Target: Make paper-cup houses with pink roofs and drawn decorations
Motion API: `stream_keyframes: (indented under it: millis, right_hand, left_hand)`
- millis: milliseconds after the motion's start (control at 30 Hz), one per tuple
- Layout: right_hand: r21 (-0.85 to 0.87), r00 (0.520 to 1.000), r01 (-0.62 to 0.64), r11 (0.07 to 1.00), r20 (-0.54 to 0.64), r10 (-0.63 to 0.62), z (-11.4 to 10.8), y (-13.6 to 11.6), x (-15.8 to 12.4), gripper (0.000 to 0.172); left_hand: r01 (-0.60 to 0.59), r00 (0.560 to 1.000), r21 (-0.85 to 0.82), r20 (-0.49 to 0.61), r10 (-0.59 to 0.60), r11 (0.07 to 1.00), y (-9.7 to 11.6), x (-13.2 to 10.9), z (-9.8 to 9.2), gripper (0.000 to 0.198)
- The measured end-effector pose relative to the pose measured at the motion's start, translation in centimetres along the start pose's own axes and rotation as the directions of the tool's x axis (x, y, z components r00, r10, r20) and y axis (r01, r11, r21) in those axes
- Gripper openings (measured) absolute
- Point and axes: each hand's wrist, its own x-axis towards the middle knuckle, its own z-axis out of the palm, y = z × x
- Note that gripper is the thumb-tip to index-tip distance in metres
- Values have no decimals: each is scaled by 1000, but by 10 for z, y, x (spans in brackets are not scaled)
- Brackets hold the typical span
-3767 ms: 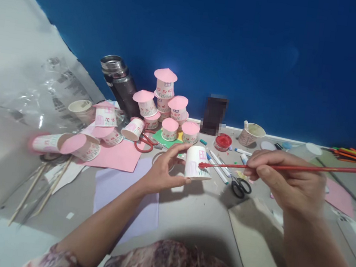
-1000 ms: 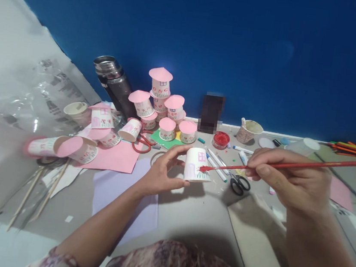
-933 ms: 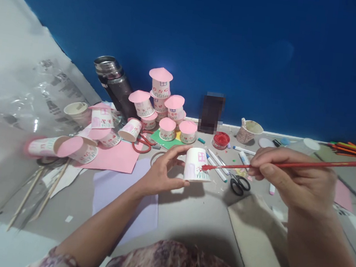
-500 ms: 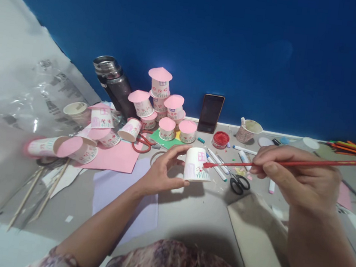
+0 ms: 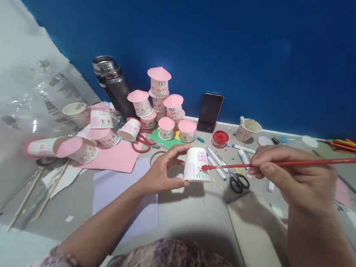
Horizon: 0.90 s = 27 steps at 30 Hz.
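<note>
My left hand (image 5: 163,173) grips a white paper cup (image 5: 194,170) upside down, thumb near its rim and fingers at its base. The cup carries a drawn pink window, a pale purple door, green grass strokes and red dabs. Between the thumb and fingers of my right hand (image 5: 285,172) is a long red paintbrush (image 5: 310,162). Its red-loaded tip meets the cup's side, just below the window. Behind the cup stands a small open pot of red paint (image 5: 220,138).
Decorated cups with pink cone roofs (image 5: 159,74) stand stacked at the back, by a dark flask (image 5: 115,87). A phone (image 5: 210,113) leans on the blue wall. Black-handled scissors (image 5: 239,183), several markers (image 5: 216,159) and a beige cloth (image 5: 256,234) lie right of the cup.
The brush tip has moved slightly down and left on the cup's side, and my right hand has shifted a little with it. The left hand holds the cup in the same place.
</note>
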Motion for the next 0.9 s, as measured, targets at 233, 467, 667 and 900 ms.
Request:
stream_keyframes:
  millis: [233, 467, 667, 900]
  right_hand:
    - [-32, 996, 66, 997, -51, -67, 0, 7, 0, 10]
    - [4, 997, 65, 998, -38, -65, -4, 8, -1, 11]
    - [45, 993, 118, 992, 24, -119, -5, 6, 1, 12]
    - [83, 984, 154, 985, 72, -160, -6, 5, 2, 14]
  left_hand:
    - [-14, 1000, -13, 12, 14, 1000, 0, 0, 1, 86]
    - [-6, 999, -101, 32, 9, 995, 1, 1, 4, 81]
    - [18, 999, -188, 45, -9, 982, 1, 3, 6, 80]
    - [65, 997, -241, 45, -56, 968, 3, 3, 8, 79]
